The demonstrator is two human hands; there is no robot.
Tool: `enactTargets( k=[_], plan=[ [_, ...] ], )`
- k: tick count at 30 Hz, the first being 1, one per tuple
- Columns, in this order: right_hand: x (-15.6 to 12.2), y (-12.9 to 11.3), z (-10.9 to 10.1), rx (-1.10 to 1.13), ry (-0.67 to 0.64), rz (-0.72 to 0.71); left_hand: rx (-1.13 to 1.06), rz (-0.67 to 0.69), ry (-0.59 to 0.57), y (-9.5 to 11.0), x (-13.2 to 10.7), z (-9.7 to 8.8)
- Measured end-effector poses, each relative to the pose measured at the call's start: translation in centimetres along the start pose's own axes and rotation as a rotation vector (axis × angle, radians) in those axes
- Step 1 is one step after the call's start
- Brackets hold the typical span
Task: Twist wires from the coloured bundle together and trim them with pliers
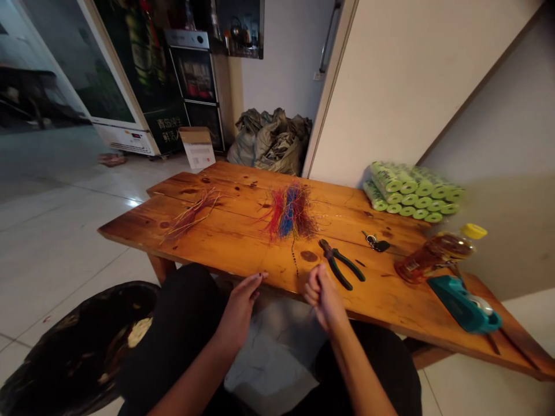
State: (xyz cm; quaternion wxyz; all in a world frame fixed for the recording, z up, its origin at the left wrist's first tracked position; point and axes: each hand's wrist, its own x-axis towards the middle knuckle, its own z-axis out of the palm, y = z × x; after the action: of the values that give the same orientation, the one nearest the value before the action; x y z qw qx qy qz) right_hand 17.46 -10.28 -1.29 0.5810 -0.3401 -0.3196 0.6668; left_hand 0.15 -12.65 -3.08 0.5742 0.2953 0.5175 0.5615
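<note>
Just over the table's near edge, my left hand has its thumb and fingertips pressed together in a pinch. Whatever may be between them is too thin to make out. My right hand is curled into a fist near the same edge, its contents hidden. Close beyond it lie pliers with dark green handles, spread apart. A bundle of thin wires in red, blue and brown rests mid-table. Further left is a looser bunch of red and yellow wires. Tiny dark bits form a line below the bundle.
On the wooden table are keys, a tilted-looking bottle of amber liquid, a teal tape dispenser and green-wrapped paper rolls. A black-lined bin stands left of my legs. Sacks lie behind the table.
</note>
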Motion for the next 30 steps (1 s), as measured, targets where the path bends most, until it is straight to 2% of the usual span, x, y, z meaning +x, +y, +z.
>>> enactTargets(
  k=[4, 8, 14, 23, 28, 30],
  plan=[
    [-0.1, 2.4, 1.9, -0.212, 0.001, 0.027, -0.028, -0.050, -0.081, -0.1, -0.7, 1.4],
    [-0.3, 3.1, 2.8, -0.297, 0.005, 0.028, -0.053, -0.027, -0.151, -0.2, -1.3, 2.2],
    [-0.6, 3.5, 3.2, -0.298, -0.039, 0.069, -0.127, -0.028, -0.232, -0.1, -1.7, 2.8],
    [-0.7, 3.5, 3.0, -0.189, 0.017, 0.132, -0.165, -0.016, -0.294, -1.0, -1.7, 3.0],
    [-0.5, 3.5, 2.6, -0.125, -0.012, 0.158, -0.068, -0.083, -0.344, -1.6, -1.4, 2.5],
    [-0.4, 3.3, 2.4, -0.107, -0.016, 0.151, -0.013, -0.069, -0.366, -1.4, -1.2, 2.1]
  ],
)
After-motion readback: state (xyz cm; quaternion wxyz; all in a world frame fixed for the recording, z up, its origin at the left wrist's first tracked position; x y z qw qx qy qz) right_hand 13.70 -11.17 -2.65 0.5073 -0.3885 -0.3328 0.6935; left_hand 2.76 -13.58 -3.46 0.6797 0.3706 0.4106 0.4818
